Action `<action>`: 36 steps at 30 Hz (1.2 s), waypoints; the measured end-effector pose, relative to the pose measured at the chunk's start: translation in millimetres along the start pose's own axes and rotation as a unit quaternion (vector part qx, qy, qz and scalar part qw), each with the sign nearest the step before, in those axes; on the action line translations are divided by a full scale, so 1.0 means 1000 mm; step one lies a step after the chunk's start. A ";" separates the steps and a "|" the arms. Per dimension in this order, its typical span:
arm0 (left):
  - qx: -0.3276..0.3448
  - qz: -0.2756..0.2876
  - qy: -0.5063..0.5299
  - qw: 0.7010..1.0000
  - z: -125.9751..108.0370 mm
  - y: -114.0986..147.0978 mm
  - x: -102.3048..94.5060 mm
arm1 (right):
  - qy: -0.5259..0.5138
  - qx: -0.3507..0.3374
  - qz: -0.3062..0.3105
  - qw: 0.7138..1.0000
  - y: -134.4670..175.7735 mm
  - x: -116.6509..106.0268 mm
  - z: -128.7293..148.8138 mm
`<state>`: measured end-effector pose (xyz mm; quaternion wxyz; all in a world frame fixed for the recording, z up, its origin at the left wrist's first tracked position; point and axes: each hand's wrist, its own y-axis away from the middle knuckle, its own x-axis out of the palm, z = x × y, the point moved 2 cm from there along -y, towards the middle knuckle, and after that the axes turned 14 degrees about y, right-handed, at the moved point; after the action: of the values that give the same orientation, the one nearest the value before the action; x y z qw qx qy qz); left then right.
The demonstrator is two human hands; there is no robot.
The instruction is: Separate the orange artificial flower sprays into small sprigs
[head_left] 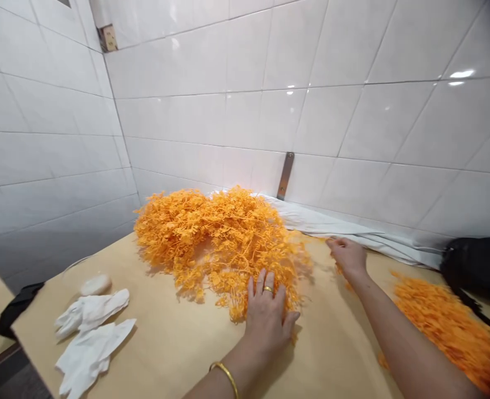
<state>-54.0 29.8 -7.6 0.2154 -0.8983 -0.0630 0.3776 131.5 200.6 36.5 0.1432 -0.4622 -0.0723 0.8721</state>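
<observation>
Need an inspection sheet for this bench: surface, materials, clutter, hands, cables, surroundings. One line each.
Surface: pale wood-toned table, set against the wall.
Job's things: large orange frilly pile at centre; second orange heap at right, partly behind the right forearm.
Clutter: two crumpled white pieces and a pale rounded object at left; black bag at right; white sheeting along the wall.
Hands: left hand, fingers spread, on the pile's front edge; right hand appears to pinch an orange strand.
Cables: nothing seen for certain.
Surroundings: white tiled wall, metal strip, wall outlet.
</observation>
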 end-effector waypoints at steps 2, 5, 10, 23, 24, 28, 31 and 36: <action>0.016 0.012 -0.007 1.000 -0.002 0.001 0.000 | 0.032 -0.003 0.046 0.998 0.007 -0.007 -0.004; 0.027 0.021 -0.022 0.999 -0.004 0.002 -0.001 | 0.075 -0.039 0.045 0.995 0.029 -0.016 0.000; 0.046 0.029 -0.041 0.998 -0.008 0.004 0.002 | 0.087 -0.164 -0.068 0.980 0.084 -0.008 0.036; 0.018 0.016 -0.133 0.991 -0.002 0.003 0.000 | -0.091 -0.022 -0.056 0.994 0.057 -0.059 0.015; 0.017 0.018 -0.136 0.990 -0.003 0.004 0.001 | -0.093 -0.019 -0.064 0.993 0.057 -0.066 0.011; 0.020 0.030 -0.152 0.988 -0.002 -0.003 0.006 | -0.106 -0.014 -0.091 0.990 0.068 -0.071 0.001; 0.038 0.050 -0.164 0.985 -0.002 -0.017 0.010 | -0.097 -0.025 -0.084 0.991 0.077 -0.067 0.000; 0.062 -0.014 -0.166 0.984 -0.016 -0.032 0.012 | -0.018 -0.061 -0.044 0.997 0.113 -0.047 0.006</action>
<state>-32.7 57.0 8.5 0.2630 -0.8071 -0.0868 0.5214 130.9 78.6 47.1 0.1517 -0.4510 -0.1480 0.8670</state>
